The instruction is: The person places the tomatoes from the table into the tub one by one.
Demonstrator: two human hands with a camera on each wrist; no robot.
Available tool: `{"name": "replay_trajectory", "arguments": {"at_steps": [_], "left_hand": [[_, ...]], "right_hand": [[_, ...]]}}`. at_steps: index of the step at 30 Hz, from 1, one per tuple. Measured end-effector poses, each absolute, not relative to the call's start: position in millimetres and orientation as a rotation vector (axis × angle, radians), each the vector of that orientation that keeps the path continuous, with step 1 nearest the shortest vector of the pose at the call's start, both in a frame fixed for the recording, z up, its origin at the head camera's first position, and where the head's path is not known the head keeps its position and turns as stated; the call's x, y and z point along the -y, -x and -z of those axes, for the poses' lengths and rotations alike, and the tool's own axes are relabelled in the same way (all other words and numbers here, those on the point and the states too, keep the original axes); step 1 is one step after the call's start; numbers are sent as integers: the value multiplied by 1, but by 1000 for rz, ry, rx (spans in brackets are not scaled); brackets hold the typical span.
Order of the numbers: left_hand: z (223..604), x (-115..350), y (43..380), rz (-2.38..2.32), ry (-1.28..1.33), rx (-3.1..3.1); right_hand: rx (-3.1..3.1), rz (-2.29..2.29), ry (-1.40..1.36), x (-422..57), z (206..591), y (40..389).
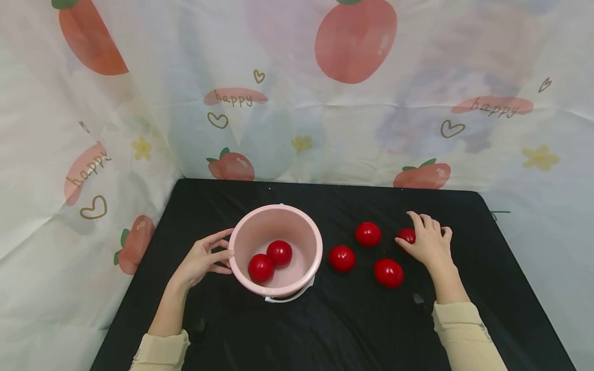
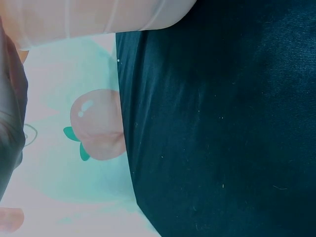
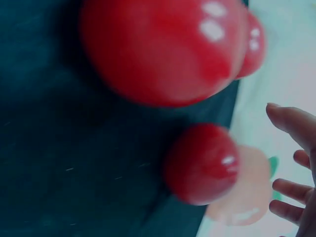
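Observation:
A pale pink bucket (image 1: 303,226) stands on the black table, with two glossy red balls (image 1: 261,268) lying inside. My left hand (image 1: 200,262) is at its left side, relaxed fingers touching the outer wall and rim. In the left wrist view the bucket's side (image 2: 98,17) fills the top left. At the right, my right hand (image 1: 429,245) hovers with spread fingers around a partly covered red ball (image 1: 407,235). The right wrist view shows these fingers apart from the nearby red ball (image 3: 200,165), with nothing held.
Three more red balls lie between bucket and right hand: one near the bucket (image 1: 342,258), one farther back (image 1: 368,234), one nearer the front (image 1: 389,273). The bucket's white handle (image 1: 292,297) hangs at its front. A printed curtain (image 1: 297,123) hangs behind the table (image 1: 352,330).

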State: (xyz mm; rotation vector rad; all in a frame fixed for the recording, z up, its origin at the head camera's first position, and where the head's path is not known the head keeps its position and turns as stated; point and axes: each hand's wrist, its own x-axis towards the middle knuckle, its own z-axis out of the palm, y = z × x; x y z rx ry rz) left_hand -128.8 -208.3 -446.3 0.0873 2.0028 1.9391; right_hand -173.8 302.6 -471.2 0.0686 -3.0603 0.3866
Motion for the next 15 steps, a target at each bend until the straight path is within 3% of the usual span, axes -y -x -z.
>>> {"name": "replay_trajectory", "arguments": {"at_steps": [15], "left_hand": [[445, 208, 129, -1948, -94, -1991]], "right_hand": [[3143, -420, 67, -329, 508, 168]]}}
